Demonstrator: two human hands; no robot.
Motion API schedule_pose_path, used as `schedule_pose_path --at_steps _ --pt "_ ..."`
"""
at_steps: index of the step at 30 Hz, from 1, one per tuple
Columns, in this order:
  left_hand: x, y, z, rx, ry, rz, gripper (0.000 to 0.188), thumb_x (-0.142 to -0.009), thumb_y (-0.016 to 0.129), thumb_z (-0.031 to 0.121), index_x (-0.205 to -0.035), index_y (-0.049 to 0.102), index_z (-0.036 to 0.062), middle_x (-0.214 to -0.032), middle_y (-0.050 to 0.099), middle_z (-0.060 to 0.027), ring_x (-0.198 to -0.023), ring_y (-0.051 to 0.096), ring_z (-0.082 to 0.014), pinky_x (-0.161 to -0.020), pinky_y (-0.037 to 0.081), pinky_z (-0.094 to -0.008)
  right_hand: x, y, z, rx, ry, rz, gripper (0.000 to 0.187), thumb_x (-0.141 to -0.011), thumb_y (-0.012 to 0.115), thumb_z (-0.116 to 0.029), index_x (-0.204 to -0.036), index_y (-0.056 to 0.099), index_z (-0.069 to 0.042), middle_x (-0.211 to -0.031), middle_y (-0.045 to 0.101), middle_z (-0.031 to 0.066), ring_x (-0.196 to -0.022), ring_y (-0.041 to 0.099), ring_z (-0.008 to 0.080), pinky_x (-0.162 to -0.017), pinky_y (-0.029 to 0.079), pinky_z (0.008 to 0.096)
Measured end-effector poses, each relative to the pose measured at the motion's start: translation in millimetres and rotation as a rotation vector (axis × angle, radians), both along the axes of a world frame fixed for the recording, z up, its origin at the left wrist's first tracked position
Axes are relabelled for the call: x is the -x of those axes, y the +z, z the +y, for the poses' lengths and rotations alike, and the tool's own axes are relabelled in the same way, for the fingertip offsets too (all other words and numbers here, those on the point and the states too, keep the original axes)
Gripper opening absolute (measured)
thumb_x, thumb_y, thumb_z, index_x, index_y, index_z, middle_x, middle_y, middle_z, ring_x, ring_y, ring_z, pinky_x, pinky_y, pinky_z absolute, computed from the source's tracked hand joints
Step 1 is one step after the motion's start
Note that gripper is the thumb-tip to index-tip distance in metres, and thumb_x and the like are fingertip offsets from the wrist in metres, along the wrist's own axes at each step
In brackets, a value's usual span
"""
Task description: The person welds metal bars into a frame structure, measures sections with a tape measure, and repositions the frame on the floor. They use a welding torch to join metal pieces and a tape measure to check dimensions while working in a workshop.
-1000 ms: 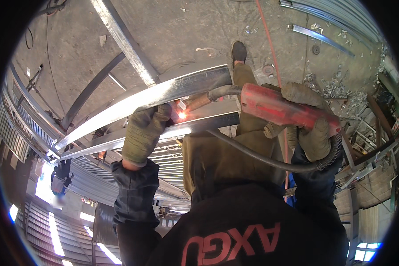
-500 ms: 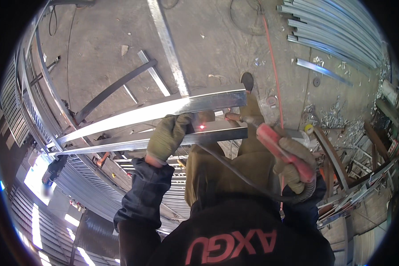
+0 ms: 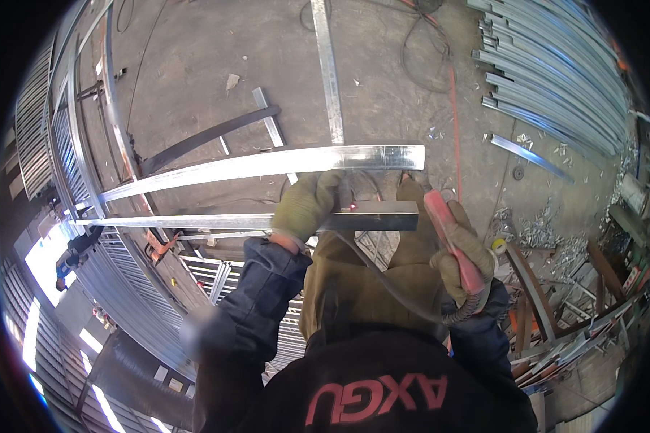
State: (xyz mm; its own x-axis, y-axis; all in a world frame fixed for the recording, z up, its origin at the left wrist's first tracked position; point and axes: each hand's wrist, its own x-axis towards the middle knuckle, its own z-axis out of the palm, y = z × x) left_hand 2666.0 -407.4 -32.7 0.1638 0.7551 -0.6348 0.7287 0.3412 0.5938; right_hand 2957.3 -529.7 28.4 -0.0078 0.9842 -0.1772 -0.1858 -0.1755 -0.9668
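Two long rectangular metal tubes, a far tube [image 3: 267, 160] and a near tube [image 3: 383, 216], run side by side in front of my legs. A short grey metal crosspiece [image 3: 344, 193] shows in the gap between them. My gloved left hand [image 3: 303, 209] reaches over the near tube, its fingers curled against the crosspiece; their undersides are hidden. Wrapped in my gloved right hand [image 3: 464, 260] is a red-handled welding torch [image 3: 440, 213], held right of the tube ends, with a dark cable [image 3: 383, 278] curving left below it. A red light spot glows beside the crosspiece.
Stacked metal channels [image 3: 549, 79] lie at the far right, with one loose strip [image 3: 531, 157] near them. Metal scraps [image 3: 538, 224] and a rusty angle bar [image 3: 533, 285] are at the right. A red hose [image 3: 455, 130] crosses the floor; a metal framework [image 3: 83, 144] stands left.
The tubes and my left hand appear farther right in the view, and the floor scene has shifted too. The torch is more upright, and the red spot sits closer to the crosspiece.
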Motion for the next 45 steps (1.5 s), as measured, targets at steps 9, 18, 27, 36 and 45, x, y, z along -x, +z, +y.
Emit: schedule_pose_path --at_steps 9,18,27,36,45 --pt "-3 0 -2 0.148 0.1 0.079 0.07 -0.109 0.046 0.063 -0.13 0.073 0.0021 -0.113 0.076 -0.0304 -0.112 0.072 -0.0491 -0.1 0.055 -0.0536 -22 -4 -17 -0.048 0.071 -0.438 0.054 -0.099 0.077 -0.019 -0.149 0.063 -0.002 -0.149 0.066 0.0218 -0.097 0.073 0.0264 -0.079 0.059 0.0352" --pt "0 7 1 0.061 0.153 0.009 0.06 -0.109 0.054 0.06 -0.137 0.072 0.0092 -0.119 0.078 -0.0238 -0.113 0.075 -0.0422 -0.099 0.057 -0.0482 2 -3 2 0.105 0.001 -0.305 0.057 -0.112 0.062 -0.039 -0.158 0.055 -0.006 -0.138 0.067 0.0106 -0.061 0.052 0.0071 -0.054 0.041 0.0251" --pt "13 37 -13 -0.074 0.171 -0.076 0.06 -0.108 0.056 0.057 -0.139 0.07 0.0075 -0.121 0.077 -0.0234 -0.113 0.075 -0.039 -0.099 0.057 -0.0474 53 28 -27 -0.093 0.077 -0.475 0.064 -0.114 0.055 -0.045 -0.163 0.049 -0.005 -0.14 0.07 0.0114 -0.055 0.051 0.0068 -0.049 0.037 0.0236" --pt "210 25 -236 -0.059 0.931 -0.655 0.054 -0.105 0.065 0.044 -0.139 0.069 0.0013 -0.115 0.077 -0.0126 -0.103 0.074 -0.025 -0.095 0.059 -0.0414 223 121 -5 -0.251 -0.065 -0.609 0.061 -0.115 0.058 -0.033 -0.165 0.042 -0.002 -0.153 0.064 0.0171 -0.065 0.058 0.0118 -0.054 0.046 0.0262" --pt "410 -81 -725 0.088 1.808 0.325 0.025 -0.107 0.06 0.03 -0.115 0.067 0.0068 -0.09 0.076 -0.0252 -0.082 0.076 -0.0422 -0.068 0.058 -0.0558 480 170 80 -0.666 0.335 -0.481 0.08 -0.114 0.046 -0.057 -0.174 0.029 -0.007 -0.156 0.061 0.0159 -0.079 0.065 0.0128 -0.058 0.042 0.0196"
